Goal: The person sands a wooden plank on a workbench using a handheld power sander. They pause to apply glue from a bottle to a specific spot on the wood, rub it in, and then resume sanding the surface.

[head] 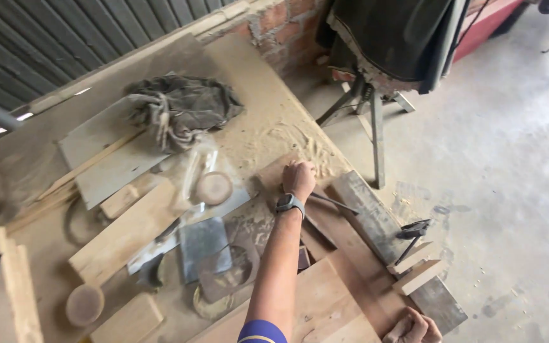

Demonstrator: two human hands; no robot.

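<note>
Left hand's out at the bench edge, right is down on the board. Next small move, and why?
Probably draw the left hand back toward the wooden board. It is closed in a fist at the sawdusty far edge of the workbench; what it holds, if anything, is hidden. The right hand already rests at the board's near end.

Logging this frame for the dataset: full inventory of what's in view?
workbench: 1, sawdust-covered, fills left and centre
rag: 1, grey-brown, bunched at bench back
grey board: 1, left of centre, under the rag
wooden discs: 2, brown, one mid-bench, one front left
wood planks: several, tan, around the discs and along the front edge
clamp: 1, black, bench's right edge
metal stand: 1, grey, on the floor behind the bench
left hand: fist resting on bench, grip closed, black wristwatch
right hand: on plank, bottom edge
</note>
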